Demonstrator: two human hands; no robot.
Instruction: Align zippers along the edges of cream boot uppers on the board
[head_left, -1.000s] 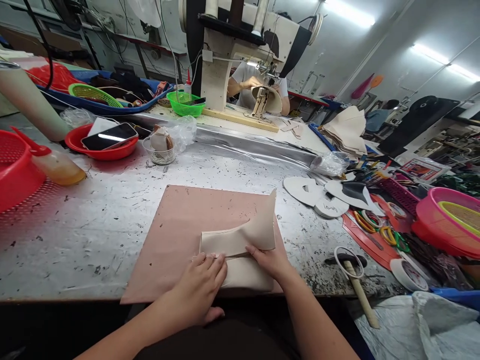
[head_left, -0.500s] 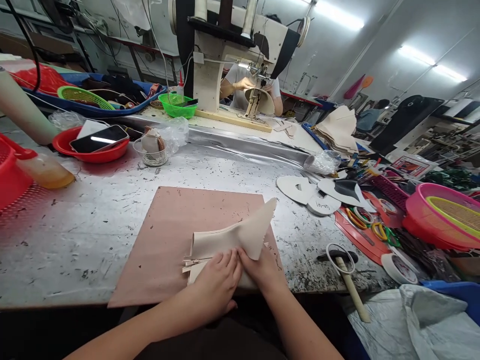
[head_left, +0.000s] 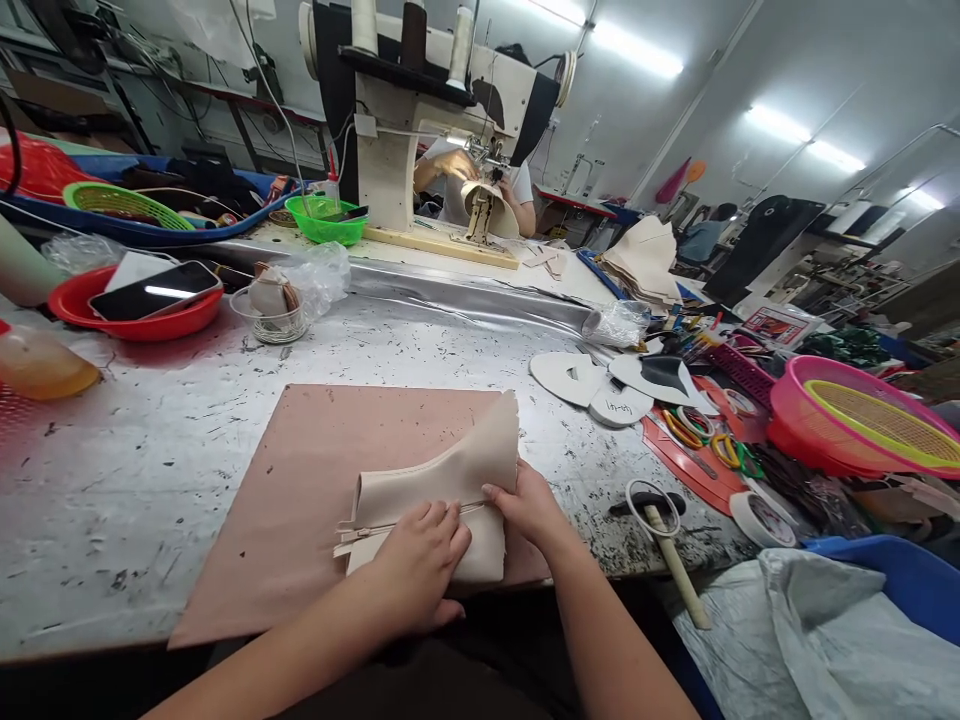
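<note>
Left hand [head_left: 421, 560] lies flat, thumb apart, on the beige piece [head_left: 435, 480]; right hand [head_left: 531, 507] pinches its edge. Far left, a red bowl [head_left: 176, 322] holds a phone [head_left: 135, 297].

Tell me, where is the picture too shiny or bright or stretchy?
In the head view, the ceiling lights glare blank white, a bright streak crosses the phone, the pink basket looks stretched toward the right edge, and the left hand, right hand and beige piece look fairly clear.
</note>
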